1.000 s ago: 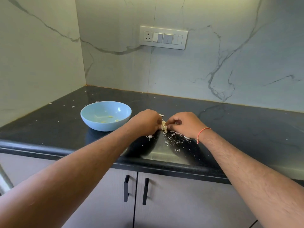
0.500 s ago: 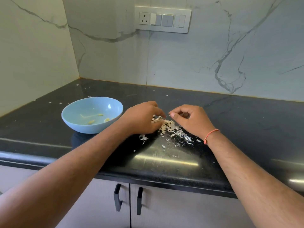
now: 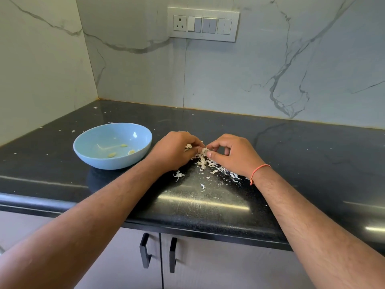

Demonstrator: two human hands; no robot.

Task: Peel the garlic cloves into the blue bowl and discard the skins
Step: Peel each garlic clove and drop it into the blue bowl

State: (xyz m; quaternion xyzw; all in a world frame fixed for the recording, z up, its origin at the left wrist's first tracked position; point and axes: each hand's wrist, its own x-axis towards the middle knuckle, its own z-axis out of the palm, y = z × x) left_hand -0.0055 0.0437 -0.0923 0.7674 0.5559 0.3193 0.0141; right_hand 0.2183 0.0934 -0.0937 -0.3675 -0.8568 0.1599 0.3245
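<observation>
Black stone counter runs along the front, glossy and speckled, with two dark cabinet handles just under its edge. On it, near the middle, lies a loose heap of papery garlic skins, with a few stray flakes toward six o'clock of the heap. Both hands meet right over that heap. The left hand and the right hand have their fingertips pinched together on one small pale garlic clove, thumbs and forefingers closed tight on it, the other fingers curled in. An orange thread circles the right wrist. At nine o'clock of the hands, close by but not touching them, sits the blue bowl, holding three small peeled cloves. Beyond, marble wall rises, carrying a switch plate at twelve o'clock.
</observation>
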